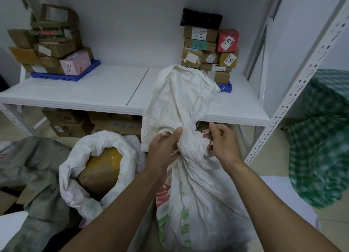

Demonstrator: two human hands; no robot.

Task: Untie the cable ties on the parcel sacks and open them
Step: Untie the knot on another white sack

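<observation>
Tied sack (190, 185): white woven sack with red and green print, standing on the floor in front of the shelf; its neck is bunched between both hands and the loose top flops up over the shelf edge.
Left hand (164, 147): fingers curled round the left side of the bunched neck, thumb on the cloth; grip pressed tight on the sack.
Right hand (222, 142): at the right side of the neck, fingers curled; grip pinches a thin pale tie (207, 132) by the fingertips.
Open sack (94, 168): white, mouth rolled wide, just left of the tied sack; a yellow-taped parcel (103, 168) lies inside.
Shelf (105, 93): white board carrying two stacks of cardboard boxes (205, 51) on blue trays.
Green checked bag (321, 138): on the far right, well apart from the sacks.
</observation>
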